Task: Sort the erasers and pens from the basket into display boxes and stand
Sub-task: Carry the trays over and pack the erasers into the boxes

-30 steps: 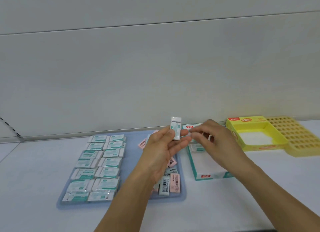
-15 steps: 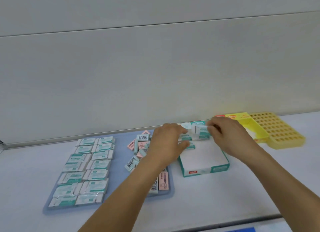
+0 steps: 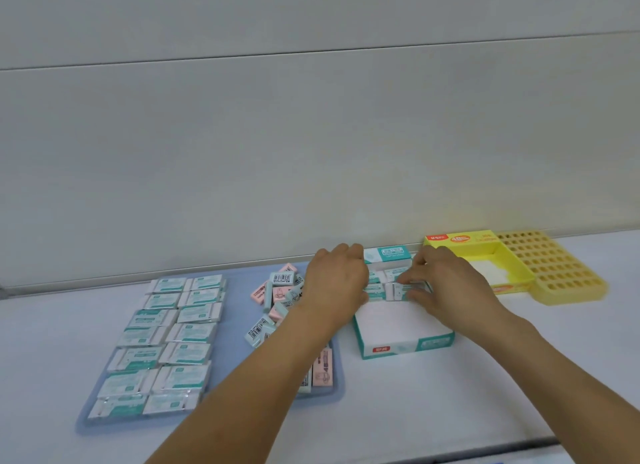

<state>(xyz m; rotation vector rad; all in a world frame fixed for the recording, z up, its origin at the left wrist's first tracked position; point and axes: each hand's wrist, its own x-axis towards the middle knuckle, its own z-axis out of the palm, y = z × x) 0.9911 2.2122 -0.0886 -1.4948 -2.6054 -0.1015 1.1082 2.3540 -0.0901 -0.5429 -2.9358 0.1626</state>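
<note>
- A blue-grey tray (image 3: 341, 389) lies low and left of centre on the white table (image 3: 450, 411).
- Two columns of teal-and-white wrapped erasers (image 3: 166, 342) fill the tray's left half.
- A loose heap of pink and pale-blue erasers (image 3: 277, 301) sits on its right half, partly hidden by the left forearm.
- Just right of the tray stands the teal display box (image 3: 403, 344), its near floor bare and white.
- At the box's far end, both hands meet over a row of teal erasers (image 3: 393, 273) standing against the back wall.
- The left hand (image 3: 334, 283) is knuckles-up with fingers curled down onto the row; whether it grips anything cannot be told.
- The right hand (image 3: 446, 287) pinches one teal eraser (image 3: 398, 288) between thumb and fingertips, holding it against that row.
- Further right, near the wall, is an open yellow display box (image 3: 516, 266).
- Touching its right side is a yellow pen stand (image 3: 561, 273) with a grid of holes.
</note>
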